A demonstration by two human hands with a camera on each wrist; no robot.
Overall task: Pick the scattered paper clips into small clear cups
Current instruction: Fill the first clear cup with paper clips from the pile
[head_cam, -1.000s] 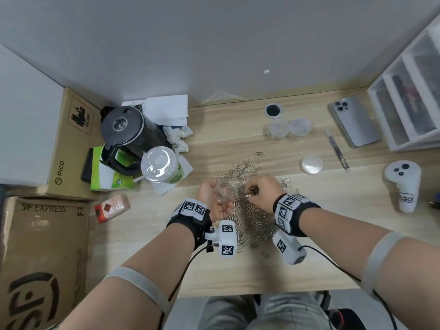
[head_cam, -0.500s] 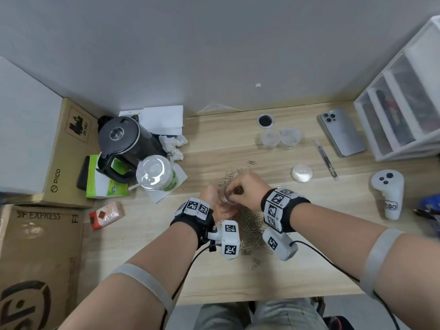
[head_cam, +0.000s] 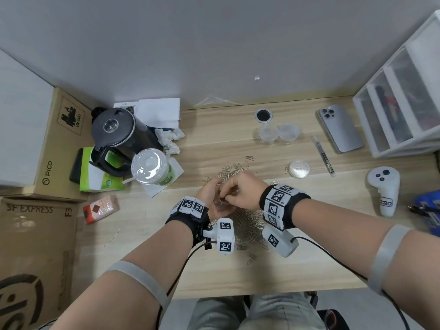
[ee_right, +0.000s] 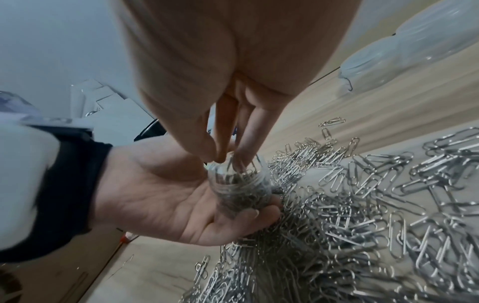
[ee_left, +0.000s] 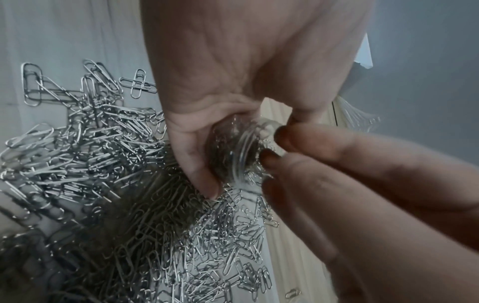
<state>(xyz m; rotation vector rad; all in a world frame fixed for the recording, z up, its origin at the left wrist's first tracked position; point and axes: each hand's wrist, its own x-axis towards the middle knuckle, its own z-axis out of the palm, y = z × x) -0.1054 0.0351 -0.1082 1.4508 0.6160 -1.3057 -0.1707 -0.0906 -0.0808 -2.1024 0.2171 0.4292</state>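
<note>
Left grip (ee_right: 166, 196) cradles clip-filled cup (ee_right: 239, 189); right fingertips (ee_right: 220, 155) at its mouth.

The right hand (head_cam: 240, 191) now reaches left from the clip pile (head_cam: 247, 228), over the cup (ee_right: 239, 187) in the left hand (head_cam: 212, 198), its fingers (ee_right: 225, 151) bunched at the cup's mouth.

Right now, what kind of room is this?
Probably a home or office desk corner: a wooden desk against a wall, with a phone, a kettle and plastic drawers.
</note>
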